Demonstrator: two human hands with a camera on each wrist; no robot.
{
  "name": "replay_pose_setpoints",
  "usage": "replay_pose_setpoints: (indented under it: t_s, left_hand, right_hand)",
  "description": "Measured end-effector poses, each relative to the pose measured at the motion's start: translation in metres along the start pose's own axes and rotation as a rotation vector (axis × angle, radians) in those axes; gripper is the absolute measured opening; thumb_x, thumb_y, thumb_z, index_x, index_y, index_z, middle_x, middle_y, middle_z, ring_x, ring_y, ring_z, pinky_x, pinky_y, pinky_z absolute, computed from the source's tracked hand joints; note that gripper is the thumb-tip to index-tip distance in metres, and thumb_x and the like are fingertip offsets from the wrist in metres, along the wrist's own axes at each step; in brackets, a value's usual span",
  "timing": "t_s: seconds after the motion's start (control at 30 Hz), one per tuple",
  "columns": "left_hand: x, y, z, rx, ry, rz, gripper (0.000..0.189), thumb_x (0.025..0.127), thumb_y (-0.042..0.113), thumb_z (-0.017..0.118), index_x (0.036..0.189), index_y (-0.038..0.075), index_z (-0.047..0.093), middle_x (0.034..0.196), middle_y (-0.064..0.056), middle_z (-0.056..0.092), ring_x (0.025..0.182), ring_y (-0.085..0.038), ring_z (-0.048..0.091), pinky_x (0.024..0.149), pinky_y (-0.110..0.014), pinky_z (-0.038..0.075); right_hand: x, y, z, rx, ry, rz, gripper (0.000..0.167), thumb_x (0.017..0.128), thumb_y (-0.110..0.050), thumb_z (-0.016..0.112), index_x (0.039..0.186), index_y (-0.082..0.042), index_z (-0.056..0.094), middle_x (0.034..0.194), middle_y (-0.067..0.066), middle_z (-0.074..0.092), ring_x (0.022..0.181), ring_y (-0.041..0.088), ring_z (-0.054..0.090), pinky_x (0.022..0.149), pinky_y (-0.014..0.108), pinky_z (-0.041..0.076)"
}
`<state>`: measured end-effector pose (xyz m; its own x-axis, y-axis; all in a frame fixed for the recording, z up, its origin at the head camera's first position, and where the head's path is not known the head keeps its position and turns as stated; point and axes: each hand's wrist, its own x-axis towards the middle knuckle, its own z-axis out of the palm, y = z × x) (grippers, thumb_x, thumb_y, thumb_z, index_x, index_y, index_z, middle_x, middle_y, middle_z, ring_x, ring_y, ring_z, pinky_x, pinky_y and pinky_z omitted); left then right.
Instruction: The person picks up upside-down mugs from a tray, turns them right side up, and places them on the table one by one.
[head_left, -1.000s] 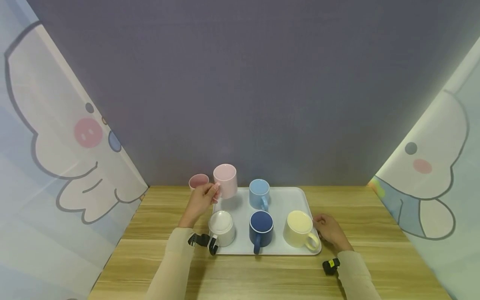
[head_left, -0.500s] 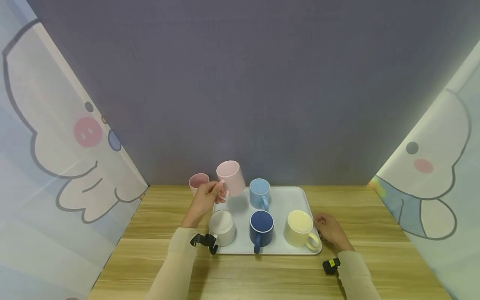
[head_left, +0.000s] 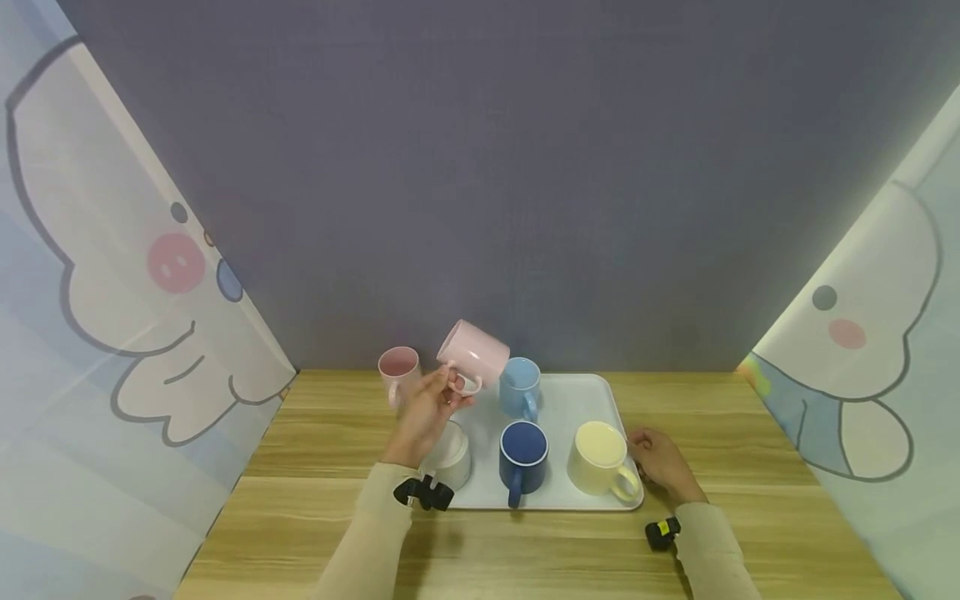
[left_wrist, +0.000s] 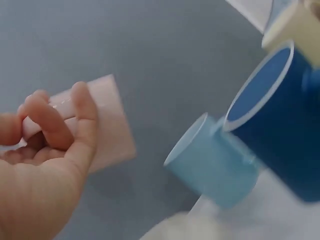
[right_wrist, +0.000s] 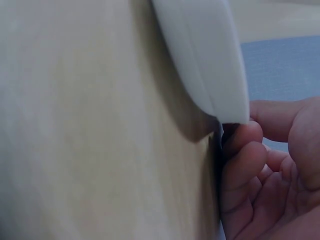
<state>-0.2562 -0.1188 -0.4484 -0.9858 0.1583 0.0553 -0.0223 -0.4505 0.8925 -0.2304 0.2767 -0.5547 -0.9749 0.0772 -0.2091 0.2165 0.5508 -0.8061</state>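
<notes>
My left hand (head_left: 423, 417) holds a light pink mug (head_left: 480, 354) by its handle, raised over the back left of the white tray (head_left: 570, 400). The mug lies tilted on its side, rim toward the left and base to the right. In the left wrist view, curled fingers (left_wrist: 50, 120) go round the handle, and the pink mug (left_wrist: 110, 120) extends beyond them. At the tray's right edge, my right hand (head_left: 660, 462) pinches the rim; in the right wrist view, the tray edge (right_wrist: 210, 60) sits between thumb and fingers (right_wrist: 245, 160).
On the tray stand a light blue mug (head_left: 519, 387), a navy mug (head_left: 523, 462), a yellow mug (head_left: 592, 467) and a white mug (head_left: 453, 462) partly hidden by my left arm. Another pink mug (head_left: 401, 383) stands upright at the tray's left. A dark grey wall (head_left: 480, 167) rises behind.
My left hand has shifted right with the pink mug, which has gone from upright to tipped on its side. The right hand and the tray stay put.
</notes>
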Motion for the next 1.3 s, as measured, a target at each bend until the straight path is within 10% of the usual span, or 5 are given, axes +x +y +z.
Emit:
replay_pose_setpoints:
  t_s: [0.47,1.3]
  left_hand:
    - [-0.004,-0.011,0.014,-0.515,-0.134,-0.004,0.040,0.114,0.017,0.028,0.086,0.013,0.057,0.088,0.003,0.058,0.086,-0.010,0.062,0.094,-0.030,0.055]
    - [-0.005,-0.020,0.036,-0.539,-0.107,-0.004,0.042,0.112,0.014,0.024,0.084,0.015,0.055,0.086,0.004,0.061,0.082,-0.009,0.060,0.089,-0.027,0.053]
  right_hand:
    - [-0.002,-0.003,-0.001,0.004,-0.007,-0.004,0.032,0.103,-0.021,0.054,0.119,0.007,0.059,0.075,0.003,0.058,0.065,0.015,0.053,0.054,0.027,0.045]
    - [-0.007,-0.010,-0.011,0.128,-0.007,-0.061,0.035,0.108,-0.020,0.050,0.124,0.010,0.056,0.076,0.004,0.056,0.064,0.012,0.050,0.056,0.024,0.045]
